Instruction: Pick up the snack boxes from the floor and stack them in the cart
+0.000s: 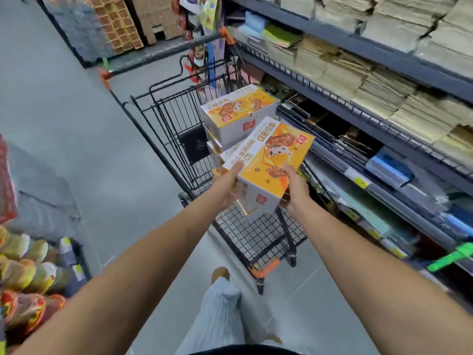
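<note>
Holding one snack box [271, 160] between them, both arms reach forward over the black wire cart [174, 116]. The left grip [227, 181] grasps the box at its 8 o'clock corner, with the thumb laid on the top edge. The right grip [294, 184] grasps the near edge at 5 o'clock, thumb pressed on the orange printed face and fingers hidden beneath. The box is tilted, its far end raised toward 1 o'clock, and it hangs in the air above the cart's basket without resting on anything.

Just beyond it, at 11 o'clock, a second box of the same kind [238, 111] lies flat on top of a stack inside the basket. The edges of lower boxes [215, 147] show under it, partly hidden by the held one. The cart's bar with orange end caps [163, 55] runs across at 11 o'clock, and its lower mesh rack [256, 237] shows beneath the hands at 6 o'clock.

Dark metal shelves [384, 60] loaded with flat brown stacks fill the 3 o'clock side, close beside the cart. Bagged snacks [25, 265] sit at 8 o'clock. A leg in pale pleated trousers [220, 316] steps forward on the grey floor [76, 124] at 6 o'clock.
</note>
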Available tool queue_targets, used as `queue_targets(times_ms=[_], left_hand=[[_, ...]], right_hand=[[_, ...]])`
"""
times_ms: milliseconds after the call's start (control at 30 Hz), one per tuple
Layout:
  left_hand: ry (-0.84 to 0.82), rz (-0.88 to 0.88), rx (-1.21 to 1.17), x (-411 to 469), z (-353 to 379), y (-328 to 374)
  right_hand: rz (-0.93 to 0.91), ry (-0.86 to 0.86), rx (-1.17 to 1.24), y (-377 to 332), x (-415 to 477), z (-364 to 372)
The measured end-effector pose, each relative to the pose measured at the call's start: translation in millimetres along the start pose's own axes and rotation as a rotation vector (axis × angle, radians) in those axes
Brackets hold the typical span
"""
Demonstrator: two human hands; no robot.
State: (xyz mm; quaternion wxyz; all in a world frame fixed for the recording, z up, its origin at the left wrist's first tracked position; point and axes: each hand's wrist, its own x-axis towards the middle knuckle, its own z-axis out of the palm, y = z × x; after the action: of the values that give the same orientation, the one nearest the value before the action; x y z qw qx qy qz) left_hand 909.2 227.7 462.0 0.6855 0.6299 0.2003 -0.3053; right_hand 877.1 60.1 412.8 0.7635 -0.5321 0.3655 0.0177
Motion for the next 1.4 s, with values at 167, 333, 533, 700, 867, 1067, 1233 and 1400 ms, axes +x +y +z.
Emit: queue_targets(times_ms=[167,333,533,700,867,1067,1233,1400], left_hand=[[0.020,-0.097,0.033,106,-15,30],[0.058,-0.148,0.176,162,-16,55],[0.044,-0.230,0.323,216,-15,72],[-0.016,-0.288,0.431,197,-12,92],[-0.044,-0.294,0.511,199,-9,96],[-0.058,-0.280,0.540,200,-4,103],[-0.063,-0.279,0.400,194,1,100],[-0.125,-0.335,0.321,138,16,70]], right_hand=[[0.066,0.170,0.024,-5,47,43],[0.071,0.250,-0.036,-4,81,71],[0.110,0.276,-0.038,-21,106,80],[0.139,0.226,-0.098,-20,115,73],[0.135,0.222,-0.133,-27,119,71],[0.128,0.228,-0.134,-36,115,77],[0.173,0.164,-0.062,-39,98,74],[0.132,0.171,-0.002,-24,52,33]])
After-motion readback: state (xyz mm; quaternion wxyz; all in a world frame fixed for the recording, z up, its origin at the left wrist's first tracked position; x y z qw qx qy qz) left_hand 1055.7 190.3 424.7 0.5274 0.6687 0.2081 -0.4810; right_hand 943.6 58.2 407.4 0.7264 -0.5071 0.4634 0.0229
